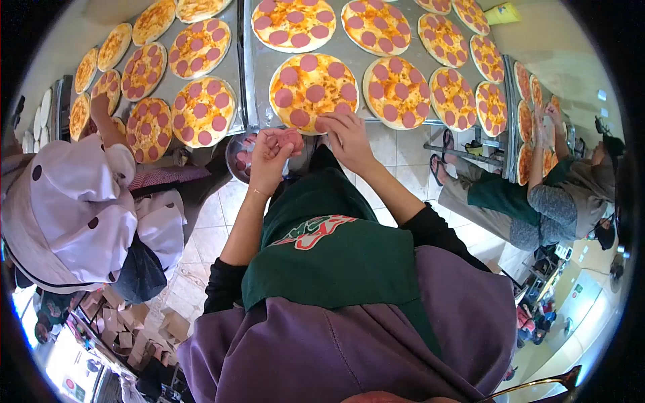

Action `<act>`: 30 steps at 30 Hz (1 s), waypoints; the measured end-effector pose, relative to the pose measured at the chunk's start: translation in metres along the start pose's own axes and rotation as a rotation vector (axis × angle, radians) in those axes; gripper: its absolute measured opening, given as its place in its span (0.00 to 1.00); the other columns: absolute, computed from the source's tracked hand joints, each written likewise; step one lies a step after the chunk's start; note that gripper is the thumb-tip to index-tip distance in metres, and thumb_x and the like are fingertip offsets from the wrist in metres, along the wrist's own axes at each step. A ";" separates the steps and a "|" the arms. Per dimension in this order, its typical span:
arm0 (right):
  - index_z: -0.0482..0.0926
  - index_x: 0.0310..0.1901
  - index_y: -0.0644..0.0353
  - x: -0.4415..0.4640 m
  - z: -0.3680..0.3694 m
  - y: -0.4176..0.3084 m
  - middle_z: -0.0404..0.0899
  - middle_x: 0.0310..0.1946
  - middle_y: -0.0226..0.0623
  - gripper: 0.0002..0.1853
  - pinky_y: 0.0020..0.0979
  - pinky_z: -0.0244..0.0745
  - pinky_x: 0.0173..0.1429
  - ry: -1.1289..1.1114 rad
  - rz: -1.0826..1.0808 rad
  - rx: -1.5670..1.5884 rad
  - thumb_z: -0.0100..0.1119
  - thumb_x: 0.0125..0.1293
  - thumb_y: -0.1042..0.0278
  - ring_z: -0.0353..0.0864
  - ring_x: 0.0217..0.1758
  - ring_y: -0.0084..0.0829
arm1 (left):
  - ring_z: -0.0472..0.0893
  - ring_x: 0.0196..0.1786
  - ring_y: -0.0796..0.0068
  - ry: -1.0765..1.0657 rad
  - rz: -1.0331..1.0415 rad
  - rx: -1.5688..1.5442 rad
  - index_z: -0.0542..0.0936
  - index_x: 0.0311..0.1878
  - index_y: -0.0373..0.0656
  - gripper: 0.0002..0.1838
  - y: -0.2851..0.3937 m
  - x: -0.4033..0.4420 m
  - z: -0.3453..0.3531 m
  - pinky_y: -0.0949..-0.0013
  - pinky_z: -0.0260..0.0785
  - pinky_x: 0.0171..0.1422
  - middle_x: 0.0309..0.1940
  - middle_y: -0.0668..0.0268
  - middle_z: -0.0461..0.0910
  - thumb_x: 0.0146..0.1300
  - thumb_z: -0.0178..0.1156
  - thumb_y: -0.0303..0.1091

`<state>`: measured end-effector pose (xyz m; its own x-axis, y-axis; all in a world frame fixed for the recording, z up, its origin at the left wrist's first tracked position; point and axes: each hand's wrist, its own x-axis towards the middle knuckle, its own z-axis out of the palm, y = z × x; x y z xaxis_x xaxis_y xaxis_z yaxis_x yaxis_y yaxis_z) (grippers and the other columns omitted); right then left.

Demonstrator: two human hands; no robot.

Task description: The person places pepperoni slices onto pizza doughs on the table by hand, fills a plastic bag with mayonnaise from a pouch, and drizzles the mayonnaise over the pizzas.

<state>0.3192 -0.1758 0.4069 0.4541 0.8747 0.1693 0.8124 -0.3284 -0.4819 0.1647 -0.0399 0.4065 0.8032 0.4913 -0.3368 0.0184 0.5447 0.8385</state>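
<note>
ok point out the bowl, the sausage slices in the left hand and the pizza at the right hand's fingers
Bowl [228,161]: head view, on its rim.
Sausage slices [291,140]: head view, on the face of the slice in front.
Pizza [314,91]: head view, near the middle of its top.

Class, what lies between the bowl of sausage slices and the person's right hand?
In the head view, the left hand, holding sausage slices, lies between them.

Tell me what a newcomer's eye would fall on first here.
Rows of pizzas on metal trays fill the top, most dotted with round sausage slices. At the trays' near edge, the left hand holds sausage beside the right hand. Below, the dark green apron stands out.
</note>
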 end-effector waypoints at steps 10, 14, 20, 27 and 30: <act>0.79 0.46 0.52 0.066 -0.031 -0.042 0.75 0.47 0.31 0.15 0.37 0.64 0.56 0.179 -0.106 0.376 0.60 0.54 0.68 0.71 0.52 0.36 | 0.77 0.48 0.72 -0.079 -0.049 -0.232 0.68 0.48 0.42 0.07 0.035 0.039 0.023 0.66 0.73 0.52 0.46 0.63 0.74 0.67 0.48 0.26; 0.79 0.41 0.53 0.097 -0.039 -0.027 0.76 0.44 0.29 0.10 0.37 0.62 0.55 0.218 -0.115 0.234 0.58 0.56 0.67 0.72 0.50 0.34 | 0.76 0.49 0.69 -0.089 -0.095 -0.358 0.69 0.51 0.42 0.13 0.064 0.069 0.035 0.62 0.69 0.55 0.47 0.62 0.74 0.71 0.43 0.38; 0.78 0.37 0.52 0.160 -0.058 0.003 0.77 0.40 0.27 0.08 0.36 0.60 0.51 0.231 -0.119 0.162 0.58 0.56 0.64 0.72 0.47 0.32 | 0.75 0.48 0.69 -0.081 -0.033 -0.358 0.70 0.51 0.40 0.17 0.091 0.134 0.051 0.63 0.68 0.55 0.46 0.63 0.74 0.71 0.40 0.41; 0.77 0.32 0.55 0.264 -0.059 0.067 0.78 0.33 0.30 0.05 0.36 0.64 0.46 0.286 -0.231 0.261 0.59 0.56 0.67 0.74 0.40 0.33 | 0.76 0.46 0.72 0.149 0.079 -0.329 0.67 0.52 0.39 0.11 0.109 0.245 0.059 0.63 0.73 0.51 0.45 0.61 0.74 0.68 0.47 0.29; 0.76 0.33 0.62 0.318 -0.050 0.108 0.78 0.27 0.38 0.06 0.32 0.73 0.35 0.227 -0.169 0.532 0.60 0.57 0.70 0.78 0.28 0.37 | 0.77 0.46 0.69 0.177 0.158 -0.272 0.64 0.54 0.37 0.15 0.119 0.288 0.050 0.62 0.74 0.52 0.45 0.59 0.74 0.64 0.50 0.21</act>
<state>0.5697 0.0492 0.4513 0.4492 0.7819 0.4323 0.6122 0.0831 -0.7863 0.4280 0.1319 0.4307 0.6675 0.6808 -0.3015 -0.2758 0.6022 0.7492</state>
